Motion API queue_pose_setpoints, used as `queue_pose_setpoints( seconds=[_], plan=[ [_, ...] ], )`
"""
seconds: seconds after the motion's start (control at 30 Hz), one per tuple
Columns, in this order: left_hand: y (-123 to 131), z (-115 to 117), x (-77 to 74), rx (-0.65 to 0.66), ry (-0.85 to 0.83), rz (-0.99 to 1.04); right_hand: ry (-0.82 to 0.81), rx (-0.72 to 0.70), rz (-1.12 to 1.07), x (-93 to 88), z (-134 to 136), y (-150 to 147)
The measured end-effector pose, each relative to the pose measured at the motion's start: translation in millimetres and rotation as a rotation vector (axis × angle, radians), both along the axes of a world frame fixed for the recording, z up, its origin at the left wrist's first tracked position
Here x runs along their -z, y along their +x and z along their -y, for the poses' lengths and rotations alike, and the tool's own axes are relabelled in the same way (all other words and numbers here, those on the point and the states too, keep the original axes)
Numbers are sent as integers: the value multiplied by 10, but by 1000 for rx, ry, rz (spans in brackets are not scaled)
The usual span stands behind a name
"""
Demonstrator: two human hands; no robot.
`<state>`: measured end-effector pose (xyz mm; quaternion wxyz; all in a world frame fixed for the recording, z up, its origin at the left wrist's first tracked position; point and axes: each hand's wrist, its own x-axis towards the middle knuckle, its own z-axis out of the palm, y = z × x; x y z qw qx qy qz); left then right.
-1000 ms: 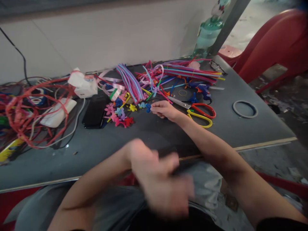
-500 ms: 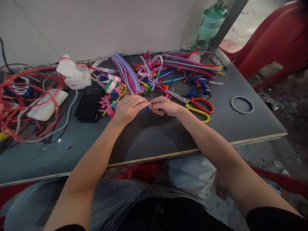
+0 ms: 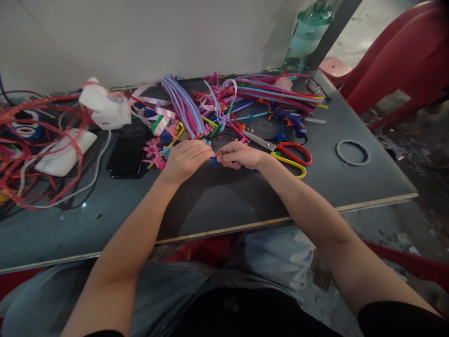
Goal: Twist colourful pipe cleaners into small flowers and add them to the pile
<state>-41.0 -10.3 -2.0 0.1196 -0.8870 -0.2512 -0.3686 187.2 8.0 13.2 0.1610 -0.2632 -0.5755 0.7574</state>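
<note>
My left hand [image 3: 185,158] and my right hand [image 3: 238,155] meet fingertip to fingertip over the grey table [image 3: 217,201]. Between them both pinch a small blue pipe-cleaner piece [image 3: 213,161], mostly hidden by the fingers. Small pipe-cleaner flowers [image 3: 156,152] in pink, blue and yellow lie just left of my left hand. A heap of coloured pipe cleaners [image 3: 245,100] spreads behind the hands. Scissors [image 3: 287,157] with red and yellow handles lie right of my right hand.
A black phone [image 3: 128,150] lies left of the flowers, with white chargers [image 3: 105,112] and tangled red cord [image 3: 31,140] beyond. A blue glue gun [image 3: 294,121], a grey ring [image 3: 352,152], a green bottle [image 3: 305,32] and a red chair [image 3: 403,61] are to the right.
My left hand rose from my lap to the table and joined the right hand on the blue piece. In the last half second both hands barely moved.
</note>
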Motion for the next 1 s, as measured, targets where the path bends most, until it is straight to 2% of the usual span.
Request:
queue_pose_setpoints(
  seconds=[0.07, 0.13, 0.23, 0.3, 0.37, 0.47, 0.53, 0.6, 0.7, 0.8, 0.9, 1.0],
  plan=[
    [12, -14, -4, 2, 13, -20, 132, 32, 87, -15, 6, -11],
    [36, -14, -15, -7, -20, -52, 342, 78, 190, -32, 20, -28],
    [103, 20, -46, -63, -201, -86, 745, 183, 398, -62, 81, -71],
    [161, 48, -72, -146, -389, -25, 970, 259, 586, -89, 153, -113],
    [212, 63, -94, -243, -649, 136, 1107, 301, 758, -119, 234, -159],
    [250, 51, -96, -299, -1098, 447, 1172, 329, 864, -142, 313, -210],
    [246, 38, -81, -269, -1260, 569, 1137, 378, 827, -128, 308, -216],
    [230, 40, -68, -234, -1219, 611, 1044, 431, 720, -93, 256, -197],
    [203, 68, -65, -232, -960, 558, 862, 490, 484, -31, 147, -146],
    [173, 81, -60, -184, -688, 387, 701, 504, 285, -3, 87, -116],
    [130, 42, -22, -77, -422, 212, 520, 419, 176, -31, 101, -120],
    [76, -20, 25, -35, -258, 144, 337, 326, 121, -93, 138, -125]
  ],
)
